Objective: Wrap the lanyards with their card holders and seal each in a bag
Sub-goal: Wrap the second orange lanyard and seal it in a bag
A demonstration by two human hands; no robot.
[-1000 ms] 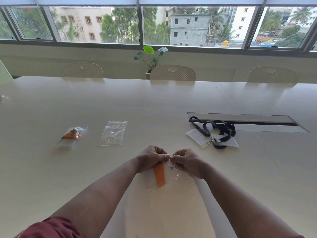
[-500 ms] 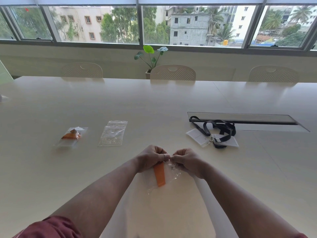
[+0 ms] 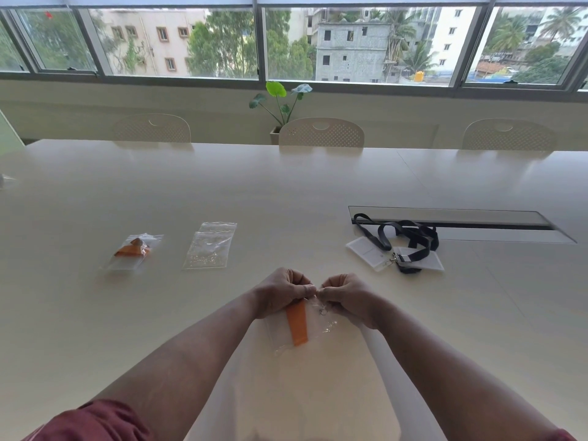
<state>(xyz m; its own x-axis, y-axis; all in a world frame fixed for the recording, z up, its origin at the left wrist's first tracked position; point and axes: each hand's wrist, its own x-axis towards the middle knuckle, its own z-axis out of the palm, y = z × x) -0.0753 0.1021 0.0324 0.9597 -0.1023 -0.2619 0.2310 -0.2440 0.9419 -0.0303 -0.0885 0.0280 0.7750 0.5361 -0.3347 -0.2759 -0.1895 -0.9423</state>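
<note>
Far left on the pale table (image 3: 95,313) I see a sealed bag (image 3: 132,253) lying flat, with an orange lanyard bundled inside it; its long axis runs away from me, tilted a little to the right. Just beside it to the right lies an empty clear bag (image 3: 210,246), flat, its long axis likewise running away from me with the zip end at the far side.

At centre, close to me, I have the bag I am working on (image 3: 300,326): clear plastic, crinkled, with an orange strap (image 3: 297,324) inside that shows as a flat band. The bag hangs from its top edge, and the strap's long axis runs toward me and slightly right, its lower end near the bag's bottom. A small metal ring (image 3: 322,311) shows just right of the strap, inside the plastic.

My left hand (image 3: 280,291) is curled into a loose fist, knuckles up, fingertips pinching the bag's top edge. My right hand (image 3: 345,296) mirrors it, curled and pinching the same edge, the two hands nearly touching at the thumbs. Both forearms reach forward and converge over the table.

Well apart to the right, beside a slot in the table (image 3: 445,218), black lanyards (image 3: 410,240) lie in a loose tangle with their clear card holders (image 3: 366,253), unwrapped.
</note>
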